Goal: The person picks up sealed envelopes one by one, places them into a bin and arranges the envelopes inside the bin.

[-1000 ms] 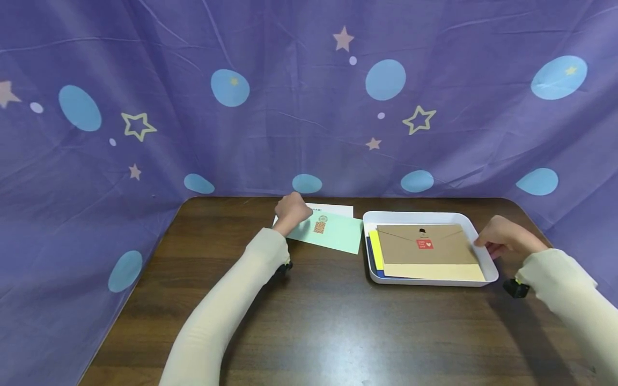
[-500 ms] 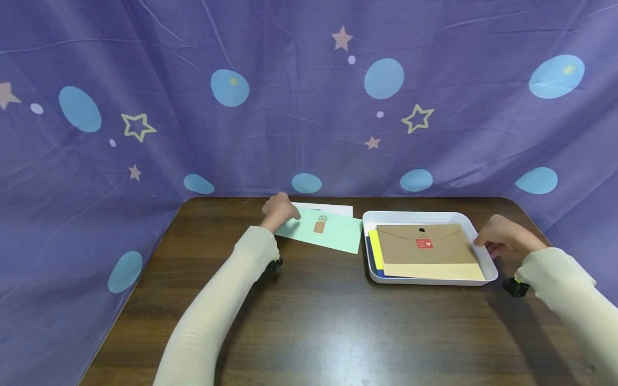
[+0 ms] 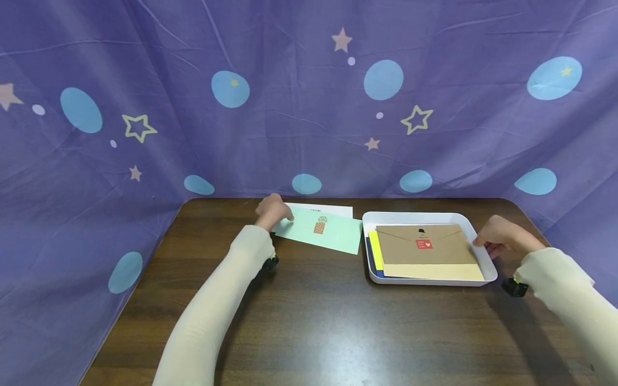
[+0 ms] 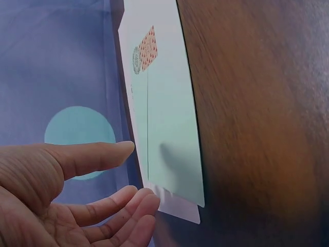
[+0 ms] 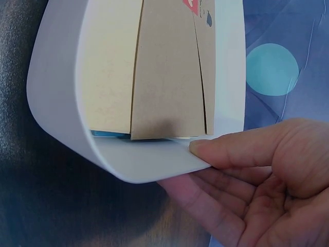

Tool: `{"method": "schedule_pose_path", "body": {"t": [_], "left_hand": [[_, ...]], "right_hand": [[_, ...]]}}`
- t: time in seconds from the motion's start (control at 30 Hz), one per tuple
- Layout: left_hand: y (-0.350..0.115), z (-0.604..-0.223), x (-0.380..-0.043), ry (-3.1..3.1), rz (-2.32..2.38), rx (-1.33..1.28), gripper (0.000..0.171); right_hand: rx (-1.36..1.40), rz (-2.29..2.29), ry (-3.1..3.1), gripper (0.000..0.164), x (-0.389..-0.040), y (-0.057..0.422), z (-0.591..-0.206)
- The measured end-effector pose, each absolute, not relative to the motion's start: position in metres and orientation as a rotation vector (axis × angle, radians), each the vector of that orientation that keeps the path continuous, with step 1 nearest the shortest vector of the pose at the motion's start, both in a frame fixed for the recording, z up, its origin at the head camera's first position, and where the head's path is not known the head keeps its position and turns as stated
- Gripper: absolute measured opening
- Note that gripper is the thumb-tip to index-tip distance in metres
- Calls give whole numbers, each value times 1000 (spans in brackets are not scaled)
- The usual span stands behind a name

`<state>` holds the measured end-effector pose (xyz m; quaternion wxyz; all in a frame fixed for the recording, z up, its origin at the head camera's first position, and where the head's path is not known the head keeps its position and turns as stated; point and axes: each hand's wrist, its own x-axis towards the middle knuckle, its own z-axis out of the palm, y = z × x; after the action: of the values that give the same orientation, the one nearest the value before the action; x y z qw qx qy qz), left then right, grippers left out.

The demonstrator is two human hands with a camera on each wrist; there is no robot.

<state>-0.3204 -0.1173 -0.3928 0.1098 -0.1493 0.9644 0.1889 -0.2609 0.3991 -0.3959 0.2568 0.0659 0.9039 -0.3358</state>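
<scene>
At the left end of a mint-green envelope (image 3: pixel 339 231) is my left hand (image 3: pixel 272 210). In the left wrist view its thumb stands apart from the fingers, with fingertips right at the envelopes' short edge and nothing pinched. A white envelope (image 3: pixel 333 209) lies partly under the mint one, which bears a patterned stamp and a round postmark. My right hand (image 3: pixel 507 236) pinches the right rim of a white tray (image 5: pixel 139 170), thumb inside and fingers beneath. The tray holds a brown envelope (image 3: pixel 405 252) with a red sticker, lying over a cream envelope (image 3: pixel 434 272).
Yellow paper (image 3: pixel 375 249) and a dark blue piece (image 3: pixel 370 257) show at the tray's left side. All stand on a dark wooden table (image 3: pixel 309 327). A purple patterned curtain (image 3: pixel 289 145) hangs directly behind its far edge.
My left hand has moved left along the mint envelope to its left end, uncovering more of both envelopes. My right hand and the tray have stayed put.
</scene>
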Motion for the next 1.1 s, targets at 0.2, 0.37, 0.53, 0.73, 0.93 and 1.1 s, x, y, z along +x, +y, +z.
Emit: {"method": "schedule_pose_path", "body": {"t": [0.2,0.37,0.53,0.73,0.93,1.1], "left_hand": [[-119,-395,-325,2805,560,-490,38],[-119,-400,-328,2793,559,-516,41],[-118,-406,-332,2787,528,-538,43],[-116,-414,-339,2763,479,-585,48],[-115,-418,-342,2770,458,-600,53],[-115,-419,-343,2766,475,-601,53]], "right_hand": [[180,-893,2463,12,-261,399,-396],[186,-886,2463,12,-260,399,-397],[182,-881,2465,11,-260,399,-398],[173,-871,2475,11,-260,400,-399],[177,-885,2473,10,-260,400,-400],[190,-896,2463,11,-260,400,-401]]}}
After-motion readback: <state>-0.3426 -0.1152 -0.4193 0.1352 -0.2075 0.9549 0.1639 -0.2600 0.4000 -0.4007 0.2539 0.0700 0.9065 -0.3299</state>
